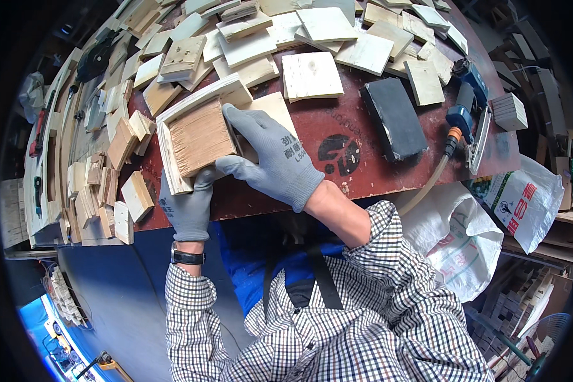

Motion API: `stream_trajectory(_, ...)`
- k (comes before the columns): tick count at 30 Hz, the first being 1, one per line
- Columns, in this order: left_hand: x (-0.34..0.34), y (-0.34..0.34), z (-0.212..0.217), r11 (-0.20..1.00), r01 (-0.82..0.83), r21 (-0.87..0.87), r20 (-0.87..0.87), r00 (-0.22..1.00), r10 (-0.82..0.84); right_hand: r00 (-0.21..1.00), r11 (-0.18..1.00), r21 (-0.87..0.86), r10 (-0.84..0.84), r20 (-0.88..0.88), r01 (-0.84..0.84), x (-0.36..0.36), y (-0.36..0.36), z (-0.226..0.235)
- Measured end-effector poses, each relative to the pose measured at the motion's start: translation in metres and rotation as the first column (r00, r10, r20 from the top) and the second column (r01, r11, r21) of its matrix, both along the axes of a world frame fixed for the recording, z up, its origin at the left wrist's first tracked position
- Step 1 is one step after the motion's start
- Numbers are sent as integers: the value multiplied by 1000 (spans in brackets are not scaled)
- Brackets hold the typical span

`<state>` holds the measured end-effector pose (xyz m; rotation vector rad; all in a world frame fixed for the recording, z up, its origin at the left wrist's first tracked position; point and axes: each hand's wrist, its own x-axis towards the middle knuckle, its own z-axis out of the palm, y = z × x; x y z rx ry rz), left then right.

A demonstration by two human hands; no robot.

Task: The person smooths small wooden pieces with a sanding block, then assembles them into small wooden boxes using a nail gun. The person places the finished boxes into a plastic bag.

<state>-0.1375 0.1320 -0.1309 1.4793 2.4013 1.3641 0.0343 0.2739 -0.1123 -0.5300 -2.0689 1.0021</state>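
Observation:
Both my hands wear grey gloves. They are at a brown, rough-faced wooden block [201, 139] at the table's near edge. Pale wooden strips [167, 156] stand along its left and far sides, forming a corner around it. My right hand [270, 156] grips the block's right side, thumb toward the near edge. Below the near left corner, my left hand [190, 207] holds it from beneath; some of its fingers are hidden behind the wood. I cannot tell whether block and strips are joined. A flat pale board [272, 114] lies partly behind my right hand.
Many loose pale wooden boards [312, 75] cover the far part of the red table [375, 178], with small wood pieces [95, 184] heaped at left. A black rectangular block [393, 119] lies right of my hands. Beyond it rests a blue air nailer [463, 108] with a hose [426, 184].

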Motion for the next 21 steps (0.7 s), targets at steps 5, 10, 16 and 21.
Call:
stream_trajectory(5, 3, 2, 0, 1000, -11, -24, 43, 999, 12, 999, 996, 80, -39, 27, 37, -2, 0, -8)
stream_trajectory(10, 4, 5, 0, 1000, -20, -2, -12, 1000, 20, 999, 997, 75, -36, 11, 35, -3, 1, -10)
stream_trajectory(16, 4, 4, 3, 1000, -27, 4, -33, 999, 27, 999, 994, 109, -21, 42, 16, -2, -2, -3)
stream_trajectory(21, 1, 4, 6, 996, 54, 71, 78, 995, -60, 995, 987, 152, -59, 80, 46, -4, -4, -4)
